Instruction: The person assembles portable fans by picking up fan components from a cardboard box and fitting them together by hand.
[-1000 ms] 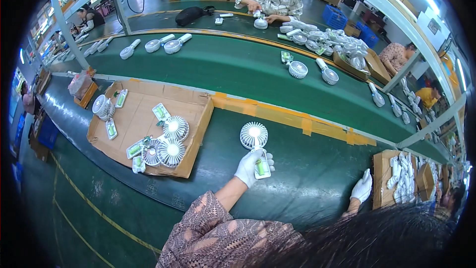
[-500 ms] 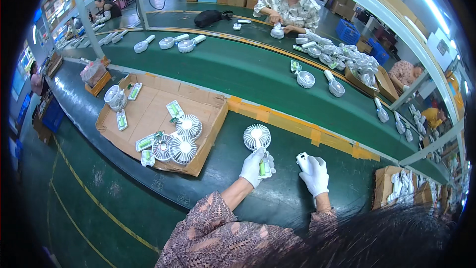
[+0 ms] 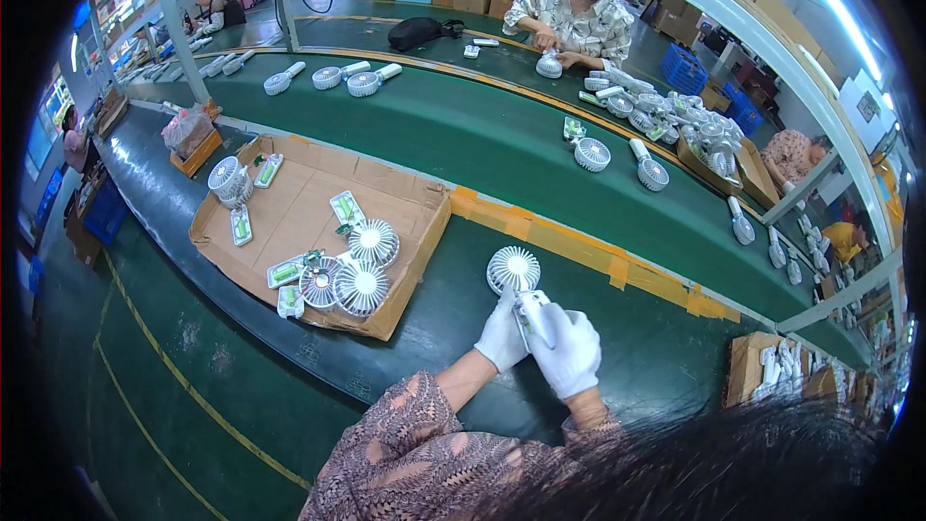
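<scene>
The left hand (image 3: 503, 336) and right hand (image 3: 569, 352) wear white knitted cloth gloves, matt and slightly fuzzy. The handheld fan (image 3: 515, 275) they grip is smooth white plastic with a faint sheen. To the left, the tray (image 3: 415, 256) is rough brown cardboard. The worktable (image 3: 463, 318) has a dark green matt rubbery surface, its far edge patched with glossy yellow tape (image 3: 569, 243).
</scene>
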A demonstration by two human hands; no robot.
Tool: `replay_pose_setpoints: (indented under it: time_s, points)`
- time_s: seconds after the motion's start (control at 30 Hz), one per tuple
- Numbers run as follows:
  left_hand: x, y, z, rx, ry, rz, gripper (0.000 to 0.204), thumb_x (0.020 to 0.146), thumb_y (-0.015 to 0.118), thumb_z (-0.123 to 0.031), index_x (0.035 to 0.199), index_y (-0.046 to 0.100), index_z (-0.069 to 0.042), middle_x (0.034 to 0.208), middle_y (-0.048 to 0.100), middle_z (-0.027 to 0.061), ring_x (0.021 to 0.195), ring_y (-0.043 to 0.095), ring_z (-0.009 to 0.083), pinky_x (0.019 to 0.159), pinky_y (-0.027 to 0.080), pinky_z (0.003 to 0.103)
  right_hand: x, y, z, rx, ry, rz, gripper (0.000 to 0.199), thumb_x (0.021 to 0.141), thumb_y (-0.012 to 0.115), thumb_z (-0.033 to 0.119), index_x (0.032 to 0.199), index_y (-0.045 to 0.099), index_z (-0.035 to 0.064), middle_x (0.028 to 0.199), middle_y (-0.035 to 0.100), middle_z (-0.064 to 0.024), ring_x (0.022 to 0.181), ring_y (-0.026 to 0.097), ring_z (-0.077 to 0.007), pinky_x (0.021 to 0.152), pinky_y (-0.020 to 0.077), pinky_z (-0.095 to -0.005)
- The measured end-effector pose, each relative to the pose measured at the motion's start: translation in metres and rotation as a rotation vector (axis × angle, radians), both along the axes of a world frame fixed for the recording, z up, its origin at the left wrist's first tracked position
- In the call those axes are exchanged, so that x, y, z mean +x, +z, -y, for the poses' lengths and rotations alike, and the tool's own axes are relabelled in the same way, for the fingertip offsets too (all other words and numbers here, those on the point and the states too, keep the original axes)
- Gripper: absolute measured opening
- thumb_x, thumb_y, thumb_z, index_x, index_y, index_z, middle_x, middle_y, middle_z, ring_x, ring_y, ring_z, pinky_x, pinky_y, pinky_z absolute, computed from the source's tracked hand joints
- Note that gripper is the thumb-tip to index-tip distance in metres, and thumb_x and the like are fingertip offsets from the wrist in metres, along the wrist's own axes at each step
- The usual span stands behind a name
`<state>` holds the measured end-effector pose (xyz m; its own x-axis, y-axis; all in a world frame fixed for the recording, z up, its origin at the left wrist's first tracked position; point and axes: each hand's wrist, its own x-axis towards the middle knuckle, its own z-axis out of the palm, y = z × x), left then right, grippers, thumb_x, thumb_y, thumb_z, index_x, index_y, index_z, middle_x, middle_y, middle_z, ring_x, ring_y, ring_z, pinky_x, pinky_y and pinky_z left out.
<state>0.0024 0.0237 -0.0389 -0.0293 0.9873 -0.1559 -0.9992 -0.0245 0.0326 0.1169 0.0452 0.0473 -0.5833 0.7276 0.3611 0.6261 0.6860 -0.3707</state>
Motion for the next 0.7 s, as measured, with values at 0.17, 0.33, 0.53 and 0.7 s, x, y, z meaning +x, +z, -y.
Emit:
replay_pose_setpoints:
  time_s: [0.17,0.33,0.53,0.7]
  points:
    - [0.004,0.001,0.001,-0.025,-0.007,-0.145,0.057,0.092,0.031,-0.057,0.113,0.048,-0.007,0.106,0.058,0.0149,0.098,0.057,0.0270,0.089,0.045,0.040,-0.012,-0.013,0.000,0.043,0.014,0.120,0.037,0.070,0.066,0.028,0.102,0.060,0.0119,0.082,0.056,-0.0150,0.074,0.058,-0.0332,0.064,0.0466,-0.0440]
    - [0.007,0.001,0.002,-0.076,-0.030,-0.122,0.046,0.093,0.040,-0.046,0.112,0.048,-0.006,0.105,0.059,0.0142,0.097,0.058,0.0267,0.090,0.046,0.040,-0.013,-0.016,0.000,0.128,0.042,0.226,0.036,0.071,0.065,0.029,0.103,0.059,0.0124,0.076,0.053,-0.0128,0.068,0.055,-0.0309,0.060,0.0434,-0.0428]
    - [0.010,-0.008,0.002,-0.109,0.004,-0.305,0.028,0.092,0.051,-0.026,0.112,0.049,-0.007,0.109,0.058,0.0119,0.103,0.055,0.0230,0.092,0.045,0.038,-0.007,-0.025,0.004,0.100,0.017,0.157,0.037,0.070,0.066,0.027,0.104,0.059,0.0127,0.077,0.053,-0.0113,0.072,0.055,-0.0296,0.063,0.0424,-0.0418]
    - [0.012,-0.007,0.002,-0.147,0.048,-0.354,0.025,0.092,0.053,-0.022,0.111,0.049,-0.007,0.107,0.058,0.0111,0.100,0.057,0.0221,0.091,0.046,0.037,-0.006,-0.023,0.008,0.169,-0.032,0.064,0.038,0.069,0.067,0.027,0.103,0.059,0.0117,0.081,0.055,-0.0101,0.076,0.054,-0.0279,0.066,0.0410,-0.0411]
